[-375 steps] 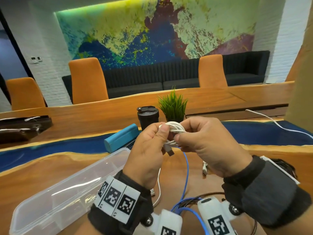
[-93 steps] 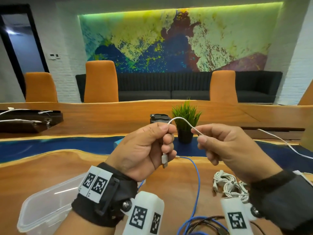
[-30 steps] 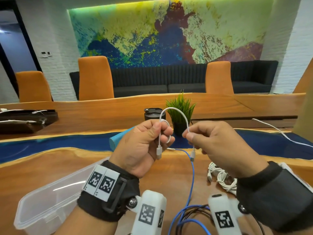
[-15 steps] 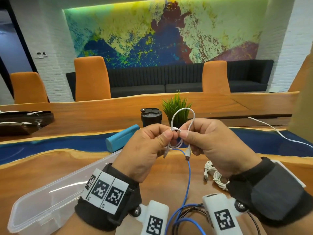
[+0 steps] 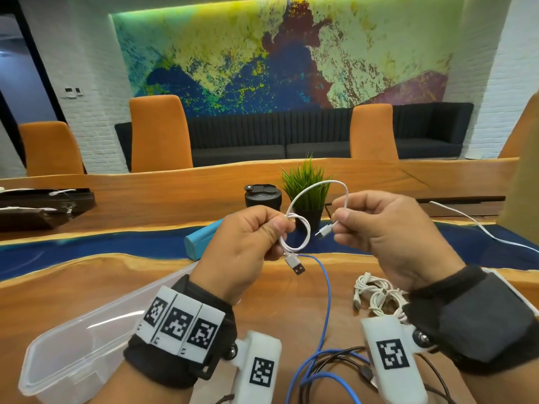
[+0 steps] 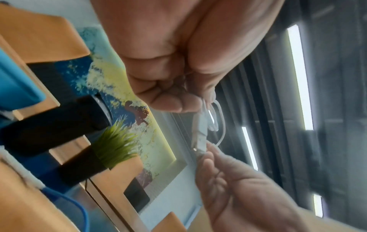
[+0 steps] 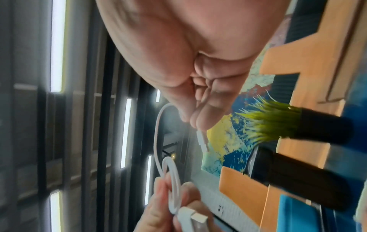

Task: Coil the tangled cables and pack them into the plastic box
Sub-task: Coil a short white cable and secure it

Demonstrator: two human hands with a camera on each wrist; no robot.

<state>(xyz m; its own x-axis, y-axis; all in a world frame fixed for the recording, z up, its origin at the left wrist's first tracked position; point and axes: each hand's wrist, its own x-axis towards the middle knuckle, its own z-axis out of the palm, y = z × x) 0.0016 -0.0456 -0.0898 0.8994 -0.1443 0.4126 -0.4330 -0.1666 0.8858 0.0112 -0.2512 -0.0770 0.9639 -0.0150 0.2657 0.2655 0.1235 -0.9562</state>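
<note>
The left hand (image 5: 245, 243) is held up over the table (image 5: 87, 287), thumb and forefinger pinching a short white cable (image 5: 318, 191) where it crosses itself into a small loop (image 5: 300, 234). The USB plug (image 5: 295, 265) hangs just below that hand, free of the table. From the pinch the cable arcs up and over to the right hand (image 5: 385, 228), which nips the other end between thumb and forefinger — the small connector (image 5: 323, 231) sticks out toward the left hand, tip bare. The other fingers of both hands are curled in (the wrist views show the same two pinches from beneath, blurred).

The plastic box (image 5: 73, 354) lies open at the lower left of the table, partly behind the left wrist; what it holds I cannot tell. A bundle of white cable (image 5: 376, 295) lies on the wood just under the right wrist. A blue cable (image 5: 328, 301) runs from under the hands down toward the near edge, where it tangles with black cables (image 5: 344, 352).

Farther back stand a blue case (image 5: 201, 240), a black cup (image 5: 262, 196) and a small potted plant (image 5: 306, 185) — all beyond the hands, the plant behind the cable's arc. Another white lead (image 5: 472, 223) trails across the table to the right.
</note>
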